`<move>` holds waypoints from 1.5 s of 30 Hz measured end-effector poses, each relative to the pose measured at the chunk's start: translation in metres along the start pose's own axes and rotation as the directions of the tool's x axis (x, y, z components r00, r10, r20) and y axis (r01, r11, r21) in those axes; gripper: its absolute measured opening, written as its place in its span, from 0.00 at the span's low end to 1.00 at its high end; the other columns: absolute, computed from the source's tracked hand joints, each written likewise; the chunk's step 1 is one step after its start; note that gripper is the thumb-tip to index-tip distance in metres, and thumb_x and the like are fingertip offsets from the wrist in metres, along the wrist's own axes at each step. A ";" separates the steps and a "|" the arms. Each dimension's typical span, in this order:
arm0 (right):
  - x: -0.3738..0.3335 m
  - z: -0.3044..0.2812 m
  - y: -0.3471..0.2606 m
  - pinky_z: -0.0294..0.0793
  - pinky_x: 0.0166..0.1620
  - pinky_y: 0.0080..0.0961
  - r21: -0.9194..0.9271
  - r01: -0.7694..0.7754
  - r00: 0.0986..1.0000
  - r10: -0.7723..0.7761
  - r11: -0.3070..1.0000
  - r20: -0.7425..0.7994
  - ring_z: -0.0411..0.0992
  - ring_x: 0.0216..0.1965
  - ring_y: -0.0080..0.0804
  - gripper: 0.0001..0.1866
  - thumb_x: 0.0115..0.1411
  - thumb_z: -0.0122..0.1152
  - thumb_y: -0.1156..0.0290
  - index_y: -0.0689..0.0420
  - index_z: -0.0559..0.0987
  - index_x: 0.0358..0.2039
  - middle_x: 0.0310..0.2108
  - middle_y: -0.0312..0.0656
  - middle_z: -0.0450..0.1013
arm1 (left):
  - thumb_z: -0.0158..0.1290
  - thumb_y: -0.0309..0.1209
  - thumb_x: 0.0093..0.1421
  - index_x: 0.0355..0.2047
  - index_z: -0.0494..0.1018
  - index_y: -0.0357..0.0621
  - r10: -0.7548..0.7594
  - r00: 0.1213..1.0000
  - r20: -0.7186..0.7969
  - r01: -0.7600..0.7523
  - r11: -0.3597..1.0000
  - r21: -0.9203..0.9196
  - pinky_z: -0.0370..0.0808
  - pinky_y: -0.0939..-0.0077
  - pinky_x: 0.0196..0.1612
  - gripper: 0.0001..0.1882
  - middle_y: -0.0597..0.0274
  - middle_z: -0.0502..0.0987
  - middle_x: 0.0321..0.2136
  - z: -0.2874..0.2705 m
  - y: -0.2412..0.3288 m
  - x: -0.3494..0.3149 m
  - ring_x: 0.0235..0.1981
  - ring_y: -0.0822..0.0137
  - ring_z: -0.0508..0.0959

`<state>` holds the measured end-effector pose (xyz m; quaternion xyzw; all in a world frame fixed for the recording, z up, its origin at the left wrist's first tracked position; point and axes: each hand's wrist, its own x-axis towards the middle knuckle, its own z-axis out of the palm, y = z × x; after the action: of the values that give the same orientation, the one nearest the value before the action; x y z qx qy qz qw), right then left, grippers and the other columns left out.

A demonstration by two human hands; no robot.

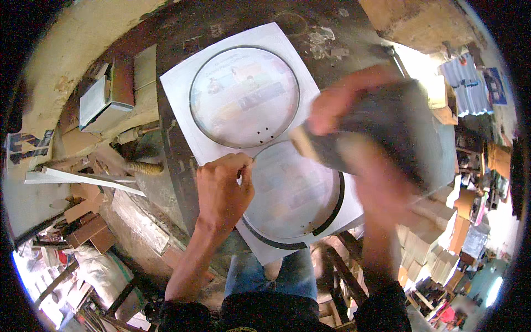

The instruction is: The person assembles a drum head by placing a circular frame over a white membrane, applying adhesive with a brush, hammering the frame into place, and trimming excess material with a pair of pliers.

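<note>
Head: lower disc (293, 191) between hands (224, 180)

Cluttered workshop, stained worktable (337, 25), cardboard boxes (90, 232), pale stacks (426, 235), crowded shelves (470, 160)

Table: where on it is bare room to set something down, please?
The table shows bare, though stained, beyond the sheet, from its far corner toward another person's hand. A narrow strip borders the sheet's left edge. It is crowded around the near disc: left hand, blurred right hand and dark thing.
</note>
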<state>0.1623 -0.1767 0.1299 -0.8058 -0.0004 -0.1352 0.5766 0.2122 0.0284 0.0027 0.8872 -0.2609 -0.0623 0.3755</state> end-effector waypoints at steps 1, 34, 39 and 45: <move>-0.001 0.005 0.017 0.65 0.43 0.29 0.036 -0.018 0.999 0.019 0.999 -0.031 0.65 0.38 0.30 0.20 0.52 0.61 0.66 0.62 0.67 0.41 0.34 0.43 0.66 | 0.57 0.21 0.50 0.24 0.75 0.40 -0.004 1.000 -0.011 0.004 1.000 -0.002 0.73 0.66 0.27 0.02 0.54 0.76 0.20 0.001 0.000 0.000 0.21 0.53 0.77; 0.065 0.018 0.038 0.63 0.50 0.24 0.444 -0.035 0.655 -0.315 0.896 0.687 0.68 0.41 0.26 0.15 0.58 0.56 0.76 0.65 0.71 0.46 0.39 0.38 0.70 | 0.58 0.21 0.53 0.31 0.80 0.36 -0.725 0.334 -0.603 0.740 0.598 -0.309 0.78 0.68 0.34 0.05 0.47 0.80 0.25 0.070 0.110 -0.108 0.26 0.54 0.83; 0.054 0.028 0.064 0.59 0.59 0.25 0.361 0.007 0.500 -0.316 0.933 0.806 0.67 0.47 0.29 0.13 0.63 0.47 0.76 0.68 0.70 0.47 0.41 0.40 0.69 | 0.56 0.18 0.48 0.30 0.79 0.37 -0.718 0.281 -0.636 0.757 0.574 -0.313 0.77 0.67 0.33 0.08 0.49 0.80 0.25 0.077 0.109 -0.112 0.27 0.53 0.82; 0.064 0.050 0.016 0.61 0.55 0.25 0.586 0.014 0.389 -0.545 0.810 0.743 0.66 0.44 0.28 0.10 0.62 0.49 0.74 0.66 0.70 0.42 0.39 0.40 0.68 | 0.55 0.17 0.43 0.28 0.79 0.38 -0.695 0.329 -0.639 0.748 0.605 -0.273 0.75 0.66 0.31 0.10 0.50 0.78 0.23 0.073 0.107 -0.106 0.25 0.52 0.80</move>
<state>0.2371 -0.1453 0.1140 -0.5646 -0.4783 0.2135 0.6378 0.0542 -0.0260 0.0160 0.8746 0.3184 0.1234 0.3441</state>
